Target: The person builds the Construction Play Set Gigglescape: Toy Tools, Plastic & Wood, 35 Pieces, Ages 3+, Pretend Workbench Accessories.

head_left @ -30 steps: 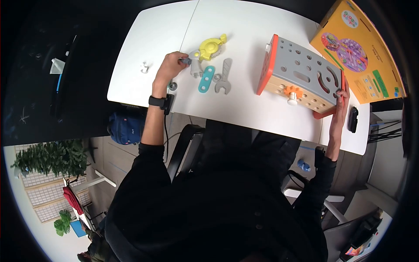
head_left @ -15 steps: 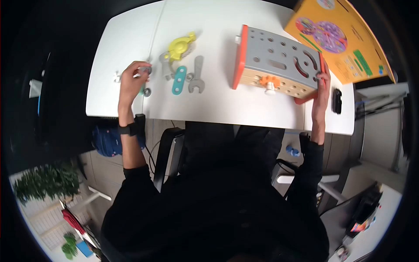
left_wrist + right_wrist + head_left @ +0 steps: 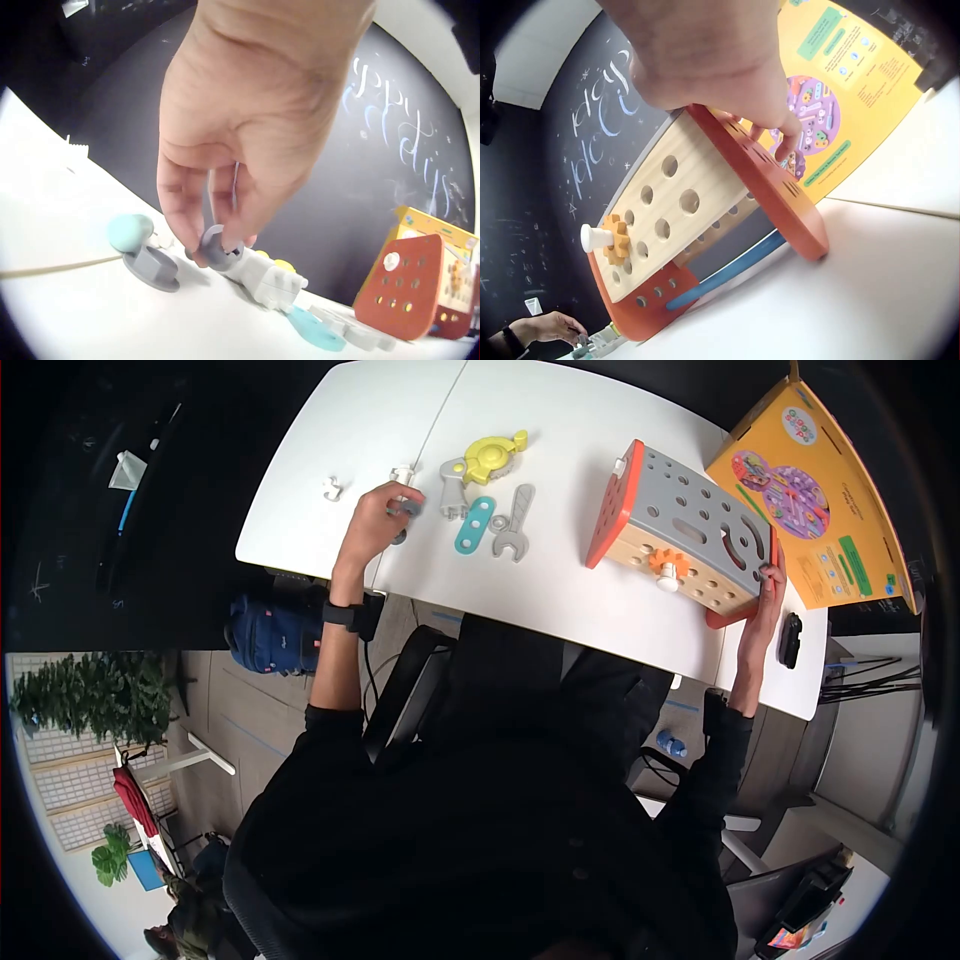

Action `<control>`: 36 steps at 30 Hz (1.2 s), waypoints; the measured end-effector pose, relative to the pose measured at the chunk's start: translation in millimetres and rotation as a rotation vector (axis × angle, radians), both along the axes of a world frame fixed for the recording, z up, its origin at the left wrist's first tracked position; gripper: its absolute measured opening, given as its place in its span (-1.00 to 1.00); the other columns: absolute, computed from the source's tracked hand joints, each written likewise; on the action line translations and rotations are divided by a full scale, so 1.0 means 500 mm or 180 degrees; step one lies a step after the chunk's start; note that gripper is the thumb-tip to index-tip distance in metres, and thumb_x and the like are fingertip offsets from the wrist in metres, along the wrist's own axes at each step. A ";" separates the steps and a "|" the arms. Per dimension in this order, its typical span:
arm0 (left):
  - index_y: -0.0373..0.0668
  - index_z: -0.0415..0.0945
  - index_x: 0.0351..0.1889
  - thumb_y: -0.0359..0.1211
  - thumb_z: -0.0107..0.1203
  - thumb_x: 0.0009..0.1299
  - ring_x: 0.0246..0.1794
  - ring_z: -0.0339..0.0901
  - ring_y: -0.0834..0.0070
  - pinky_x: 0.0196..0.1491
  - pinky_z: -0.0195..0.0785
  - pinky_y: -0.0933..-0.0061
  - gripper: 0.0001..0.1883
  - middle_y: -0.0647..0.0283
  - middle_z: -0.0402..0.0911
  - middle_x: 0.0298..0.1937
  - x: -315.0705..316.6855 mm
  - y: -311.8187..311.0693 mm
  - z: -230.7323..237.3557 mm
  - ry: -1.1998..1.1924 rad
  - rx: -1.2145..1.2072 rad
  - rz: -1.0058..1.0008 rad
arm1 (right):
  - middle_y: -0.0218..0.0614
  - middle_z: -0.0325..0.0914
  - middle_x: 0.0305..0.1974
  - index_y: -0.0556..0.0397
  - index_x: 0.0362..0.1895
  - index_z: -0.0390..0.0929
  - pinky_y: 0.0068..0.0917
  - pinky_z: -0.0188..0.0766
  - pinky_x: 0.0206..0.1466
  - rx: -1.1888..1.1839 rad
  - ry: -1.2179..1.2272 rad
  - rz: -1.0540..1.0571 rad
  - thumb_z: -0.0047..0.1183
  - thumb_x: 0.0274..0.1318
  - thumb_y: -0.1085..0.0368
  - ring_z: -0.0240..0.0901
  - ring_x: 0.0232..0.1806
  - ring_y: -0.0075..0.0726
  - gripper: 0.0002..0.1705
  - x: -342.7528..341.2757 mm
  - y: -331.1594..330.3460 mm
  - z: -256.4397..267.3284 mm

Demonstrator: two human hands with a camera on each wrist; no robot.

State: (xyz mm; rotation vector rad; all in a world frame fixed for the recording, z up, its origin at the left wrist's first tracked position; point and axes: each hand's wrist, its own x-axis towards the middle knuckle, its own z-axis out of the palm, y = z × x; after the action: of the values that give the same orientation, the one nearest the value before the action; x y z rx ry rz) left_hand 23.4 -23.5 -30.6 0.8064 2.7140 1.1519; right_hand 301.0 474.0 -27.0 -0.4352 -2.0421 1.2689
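Note:
My left hand pinches a small grey round piece with a dark notch between thumb and fingertips, just above the table. Close beside it are a teal knob, a grey disc with a raised block and a white piece. To its right lie a yellow saw with a grey handle, a teal strip with holes and a grey wrench. At the right, my right hand grips the end panel of a toy workbench, fingers bent over the panel's edge.
A yellow box stands behind the workbench at the right. A black object lies near the table's right end, and a small white piece at the left. An orange gear sits on the workbench's front.
My left hand has moved left, away from the saw, with a grey piece in its fingers; a white piece now shows behind it. The right hand stays on the workbench. The head view has shifted.

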 end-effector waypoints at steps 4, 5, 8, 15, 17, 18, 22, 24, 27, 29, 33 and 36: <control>-0.24 0.66 -0.11 -0.72 0.11 0.15 -0.30 0.55 0.56 -0.23 0.46 0.55 -0.64 0.25 0.67 -0.17 -0.003 0.013 -0.009 0.0036 0.0166 -0.0132 | -0.16 0.07 0.48 -0.15 0.01 0.42 -0.23 -0.10 0.50 -0.0043 -0.0005 0.0093 -0.26 0.47 -0.15 0.05 0.44 -0.22 -0.58 -0.001 0.012 -0.009; -0.25 0.66 -0.11 -0.71 0.14 0.15 -0.29 0.59 0.52 -0.22 0.48 0.53 -0.65 0.23 0.68 -0.15 -0.011 0.018 -0.014 0.0155 0.0009 -0.0180 | -0.15 0.06 0.49 -0.15 0.01 0.42 -0.22 -0.12 0.51 -0.0069 0.0019 0.0115 -0.27 0.47 -0.15 0.02 0.47 -0.21 -0.58 -0.002 0.013 -0.008; -0.25 0.66 -0.11 -0.69 0.21 0.15 -0.27 0.64 0.45 -0.19 0.52 0.50 -0.66 0.19 0.69 -0.12 -0.018 0.029 -0.014 0.0289 -0.0295 -0.0219 | -0.13 0.04 0.50 -0.15 0.03 0.42 -0.22 -0.16 0.53 -0.0048 0.0033 0.0109 -0.27 0.48 -0.15 -0.05 0.53 -0.20 -0.58 -0.003 0.009 -0.005; -0.18 0.71 -0.15 -0.43 0.23 0.33 -0.38 0.62 0.40 -0.31 0.46 0.45 -0.84 0.21 0.74 -0.18 0.000 0.016 0.055 0.0684 -0.0500 0.0215 | -0.12 0.01 0.52 -0.14 0.05 0.42 -0.20 -0.23 0.56 -0.0123 -0.0005 0.0174 -0.27 0.49 -0.13 -0.10 0.55 -0.19 -0.59 0.005 -0.001 0.005; -0.17 0.72 -0.16 -0.39 0.20 0.37 -0.41 0.61 0.40 -0.34 0.44 0.44 -0.85 0.22 0.75 -0.20 -0.005 -0.006 0.057 0.0937 -0.0358 0.0452 | -0.11 0.03 0.51 -0.14 0.04 0.42 -0.20 -0.23 0.56 -0.0177 -0.0019 0.0163 -0.27 0.49 -0.13 -0.09 0.55 -0.19 -0.59 0.003 -0.007 0.008; -0.17 0.71 -0.16 -0.39 0.19 0.38 -0.42 0.60 0.40 -0.35 0.44 0.44 -0.85 0.21 0.74 -0.19 -0.005 -0.018 0.054 0.1055 -0.0398 0.0491 | -0.12 0.06 0.50 -0.14 0.03 0.42 -0.21 -0.21 0.56 -0.0076 0.0027 0.0149 -0.26 0.49 -0.13 -0.08 0.55 -0.19 -0.59 -0.001 -0.012 0.008; -0.16 0.71 -0.14 -0.42 0.18 0.37 -0.53 0.57 0.39 -0.43 0.38 0.44 -0.84 0.21 0.74 -0.22 0.009 -0.042 0.039 0.1233 -0.0551 0.0299 | -0.17 0.14 0.45 -0.14 -0.01 0.43 -0.22 -0.12 0.54 0.0143 0.0035 0.0071 -0.26 0.49 -0.11 0.03 0.48 -0.19 -0.61 0.003 -0.005 0.010; -0.12 0.71 -0.14 -0.40 0.16 0.37 -0.52 0.58 0.36 -0.40 0.39 0.39 -0.83 0.20 0.69 -0.39 0.018 -0.044 0.036 0.1078 -0.0535 0.0353 | -0.19 0.14 0.45 -0.14 -0.01 0.42 -0.25 -0.05 0.51 0.0032 0.0049 0.0115 -0.25 0.49 -0.09 0.16 0.38 -0.24 -0.63 0.006 -0.021 0.023; -0.08 0.72 -0.16 -0.36 0.14 0.37 -0.47 0.61 0.25 -0.36 0.42 0.32 -0.83 0.21 0.66 -0.44 0.032 -0.029 0.058 0.0626 -0.0577 0.0507 | -0.21 0.13 0.46 -0.14 0.01 0.43 -0.24 0.00 0.49 0.0107 0.0121 0.0061 -0.25 0.50 -0.09 0.21 0.33 -0.24 -0.63 0.000 -0.024 0.024; -0.07 0.72 -0.15 -0.36 0.13 0.37 -0.48 0.61 0.25 -0.36 0.42 0.32 -0.82 0.22 0.65 -0.48 0.041 -0.027 0.052 0.0515 -0.0631 0.0581 | -0.20 0.12 0.46 -0.13 0.01 0.43 -0.25 0.00 0.48 -0.0006 0.0074 0.0093 -0.25 0.50 -0.10 0.19 0.34 -0.25 -0.62 0.002 -0.027 0.031; -0.04 0.72 -0.14 -0.34 0.16 0.33 -0.45 0.63 0.22 -0.35 0.44 0.30 -0.81 0.22 0.65 -0.47 0.029 -0.039 0.029 0.0651 -0.0773 0.0435 | -0.13 0.12 0.46 -0.14 0.01 0.43 -0.22 -0.04 0.51 0.0186 0.0128 0.0105 -0.27 0.49 -0.12 0.12 0.42 -0.17 -0.60 0.000 -0.018 0.020; -0.04 0.71 -0.09 -0.33 0.26 0.27 -0.38 0.65 0.24 -0.31 0.46 0.30 -0.76 0.23 0.68 -0.42 0.036 -0.035 0.047 0.0568 -0.1084 0.0259 | -0.12 0.08 0.50 -0.17 0.01 0.43 -0.19 -0.15 0.56 0.0195 0.0090 0.0015 -0.29 0.47 -0.20 -0.05 0.54 -0.14 -0.54 -0.002 -0.011 0.007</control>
State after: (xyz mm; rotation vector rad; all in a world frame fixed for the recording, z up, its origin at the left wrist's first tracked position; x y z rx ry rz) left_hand 41.2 -40.9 -6.9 0.7855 2.9934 0.6237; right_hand 299.7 468.7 -23.4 -0.3821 -2.0534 1.2053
